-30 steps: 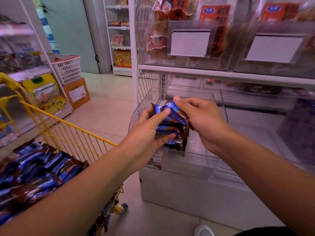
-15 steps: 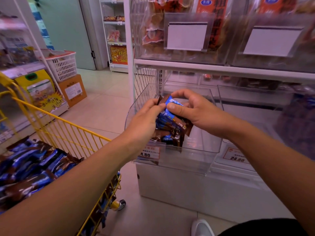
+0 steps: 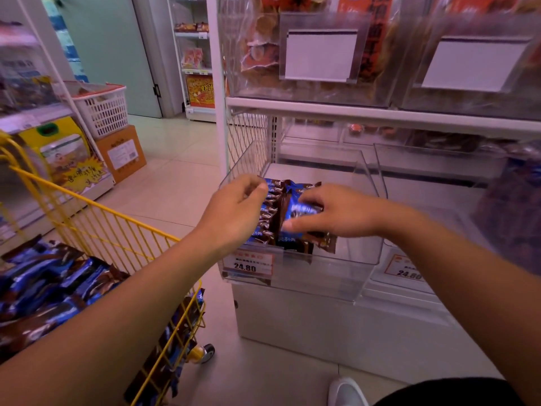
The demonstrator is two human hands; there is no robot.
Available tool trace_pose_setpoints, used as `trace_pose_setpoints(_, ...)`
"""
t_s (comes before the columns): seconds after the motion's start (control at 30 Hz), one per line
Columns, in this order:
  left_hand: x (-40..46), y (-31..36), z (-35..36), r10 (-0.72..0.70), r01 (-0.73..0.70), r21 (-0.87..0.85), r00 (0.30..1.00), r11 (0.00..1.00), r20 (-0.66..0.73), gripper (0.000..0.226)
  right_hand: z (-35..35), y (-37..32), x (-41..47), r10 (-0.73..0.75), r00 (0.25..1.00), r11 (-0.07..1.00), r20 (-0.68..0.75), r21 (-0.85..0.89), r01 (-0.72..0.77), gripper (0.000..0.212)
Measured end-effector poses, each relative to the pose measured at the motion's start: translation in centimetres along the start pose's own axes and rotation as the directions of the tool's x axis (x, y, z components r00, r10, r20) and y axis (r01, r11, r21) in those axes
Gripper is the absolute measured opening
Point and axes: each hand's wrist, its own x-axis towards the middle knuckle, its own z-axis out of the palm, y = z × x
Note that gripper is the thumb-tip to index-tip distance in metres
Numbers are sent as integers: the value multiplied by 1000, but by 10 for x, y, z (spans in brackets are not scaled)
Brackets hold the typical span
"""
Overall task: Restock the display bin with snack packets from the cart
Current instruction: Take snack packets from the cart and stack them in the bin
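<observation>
Holding a stack of blue-and-brown snack packets (image 3: 288,213) inside the clear display bin (image 3: 364,253), the left hand (image 3: 234,213) grips one side while the right hand (image 3: 341,213) pinches the top packet. More packets fill the yellow cart (image 3: 123,230) at left.

Blue-and-brown packets (image 3: 281,218) with white lettering in a clear bin (image 3: 345,259). Yellow wire cart (image 3: 117,224). Red-bordered price tag (image 3: 247,263). White lattice basket (image 3: 102,109), red rim.

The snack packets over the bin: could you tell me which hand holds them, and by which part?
Both hands. The left hand grips the packets at their left edge; the right hand lies on top, fingers curled over the uppermost one.
</observation>
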Motion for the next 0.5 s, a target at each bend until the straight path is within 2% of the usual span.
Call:
trace_pose_setpoints(0.07, 2, -10, 2, -14, 8, 114, 999, 993, 52, 23, 10, 2, 6, 12, 999, 986, 49, -165, -4, 46)
trace_pose_setpoints(0.13, 1, -17, 5, 12, -39, 247, 994, 968, 107, 24, 20, 3, 13, 48, 994, 958, 96, -285, -19, 58)
trace_pose_setpoints(0.27, 0, -25, 7, 58, -136, 400, 978, 906, 202, 28, 34, 8, 24, 67, 982, 917, 178, -398, 10, 57)
trace_pose_setpoints(0.33, -1, -26, 7, 65, -169, 455, 970, 875, 236, 30, 37, 10, 27, 116, 972, 884, 206, -467, -6, 65)
trace_pose_setpoints(0.43, -1, -26, 7, 37, -178, 493, 959, 852, 281, 31, 38, 10, 27, 213, 938, 898, 275, -433, -77, 78)
trace_pose_setpoints(0.5, 0, -27, 8, 5, -170, 497, 949, 851, 316, 31, 36, 8, 23, 169, 944, 936, 283, -347, -64, 67)
